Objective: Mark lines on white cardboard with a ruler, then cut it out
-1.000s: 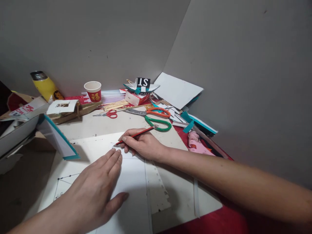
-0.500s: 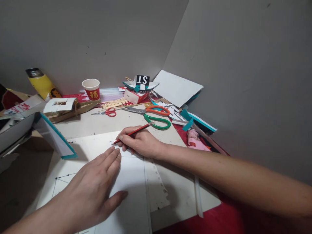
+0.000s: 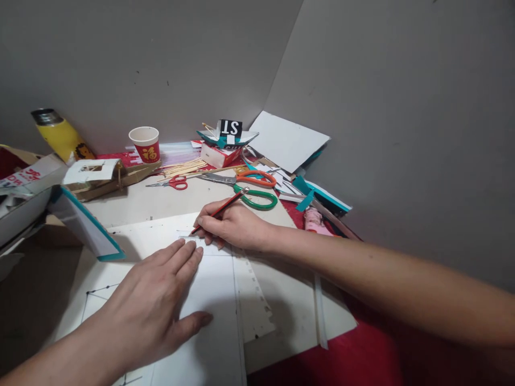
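A white sheet of paper [image 3: 209, 305] with ruled pencil lines lies in front of me. My left hand [image 3: 148, 300] rests flat on it, fingers stretched out and thumb spread. Under those fingertips is the edge of a clear strip [image 3: 186, 237] that looks like a ruler, most of it hidden. Just beyond, my right hand [image 3: 233, 222] is closed around a red and black pencil [image 3: 223, 209] in a writing grip. The pencil's tip points down and left, at the strip's edge. Whether it touches the paper I cannot tell.
Behind my right hand lie green-and-orange-handled scissors [image 3: 257, 199] and small red scissors [image 3: 177, 183]. A paper cup [image 3: 145, 146], a yellow bottle [image 3: 60, 136] and a cardboard boat [image 3: 132, 178] stand farther back. A folded teal-edged board [image 3: 90, 228] rises at left.
The pencil tip has shifted slightly right, and the pencil stands steeper. More of the clear strip shows by my left fingertips. The whole view has shifted a little.
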Available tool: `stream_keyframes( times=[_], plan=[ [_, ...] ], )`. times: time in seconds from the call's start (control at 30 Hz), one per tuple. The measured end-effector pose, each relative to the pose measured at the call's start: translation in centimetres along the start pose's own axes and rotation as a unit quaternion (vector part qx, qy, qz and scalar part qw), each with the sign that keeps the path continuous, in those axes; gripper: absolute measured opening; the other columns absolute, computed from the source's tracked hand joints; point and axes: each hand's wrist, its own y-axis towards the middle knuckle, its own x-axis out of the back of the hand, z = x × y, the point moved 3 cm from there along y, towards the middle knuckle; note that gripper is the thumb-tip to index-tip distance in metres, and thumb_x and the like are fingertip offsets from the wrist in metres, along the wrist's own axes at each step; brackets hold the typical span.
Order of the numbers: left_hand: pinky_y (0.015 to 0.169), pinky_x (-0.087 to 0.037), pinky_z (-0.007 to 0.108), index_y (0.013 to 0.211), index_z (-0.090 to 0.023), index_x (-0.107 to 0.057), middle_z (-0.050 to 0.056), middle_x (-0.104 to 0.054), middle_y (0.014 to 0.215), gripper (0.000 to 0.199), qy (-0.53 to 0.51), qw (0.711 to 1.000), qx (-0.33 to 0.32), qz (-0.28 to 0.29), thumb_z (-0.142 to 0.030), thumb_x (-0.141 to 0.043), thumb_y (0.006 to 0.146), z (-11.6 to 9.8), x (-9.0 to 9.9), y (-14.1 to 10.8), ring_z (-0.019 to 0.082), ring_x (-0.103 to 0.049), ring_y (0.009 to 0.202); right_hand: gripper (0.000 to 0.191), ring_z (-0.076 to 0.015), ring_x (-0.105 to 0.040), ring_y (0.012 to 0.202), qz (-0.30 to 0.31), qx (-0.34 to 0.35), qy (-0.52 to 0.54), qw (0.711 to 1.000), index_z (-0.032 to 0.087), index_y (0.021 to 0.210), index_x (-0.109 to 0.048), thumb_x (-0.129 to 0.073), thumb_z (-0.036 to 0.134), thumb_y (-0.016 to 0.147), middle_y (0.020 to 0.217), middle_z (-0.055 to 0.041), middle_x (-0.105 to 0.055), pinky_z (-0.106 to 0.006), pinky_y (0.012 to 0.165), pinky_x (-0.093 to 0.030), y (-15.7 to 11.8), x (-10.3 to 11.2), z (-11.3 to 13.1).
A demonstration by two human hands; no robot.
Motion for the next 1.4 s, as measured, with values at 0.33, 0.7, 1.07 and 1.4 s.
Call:
stream_keyframes(
  times=[0.33,0.7,1.07,1.4],
  plan=[
    [0.104,-0.048,0.053,0.142,-0.009,-0.049,0.018,-0.048,0.149,0.078,0.013,1.0,-0.009,0.002,-0.058,-0.059,0.082,-0.4,0.4,0.5,0.04,-0.046,0.135,0.019,-0.0088,-0.051,0.047,0.009,-0.004,-0.011,1.0,0.014,0.076,-0.064,-0.049,0.011,0.087,0.057,0.0021,-0.059,-0.018,0.04,-0.044,-0.3,0.4,0.0],
    [0.103,-0.048,0.055,0.141,-0.008,-0.05,0.018,-0.049,0.149,0.078,0.018,1.0,-0.013,0.002,-0.06,-0.058,0.083,-0.4,0.4,0.5,0.041,-0.046,0.134,0.018,-0.0097,-0.053,0.048,0.002,0.032,-0.029,0.999,0.016,0.076,-0.063,-0.049,0.017,0.087,0.06,0.0008,-0.061,-0.02,0.043,-0.043,-0.8,0.9,-1.0],
    [0.102,-0.049,0.055,0.14,-0.008,-0.051,0.018,-0.049,0.148,0.077,0.023,1.0,-0.018,-0.006,-0.059,-0.059,0.082,-0.4,0.3,0.5,0.041,-0.047,0.133,0.02,-0.011,-0.056,0.051,0.002,0.032,-0.088,0.996,0.016,0.077,-0.065,-0.048,0.015,0.087,0.062,-0.0001,-0.063,-0.021,0.045,-0.041,-1.9,2.2,-0.6],
    [0.103,-0.048,0.054,0.14,-0.011,-0.052,0.017,-0.05,0.148,0.075,0.004,1.0,-0.011,-0.019,-0.057,-0.061,0.081,-0.3,0.3,0.5,0.04,-0.046,0.134,0.023,-0.0109,-0.055,0.054,-0.017,0.087,-0.174,0.981,0.017,0.072,-0.067,-0.049,0.012,0.086,0.06,0.0011,-0.064,-0.022,0.052,-0.042,-3.0,3.3,-0.3]
  ],
)
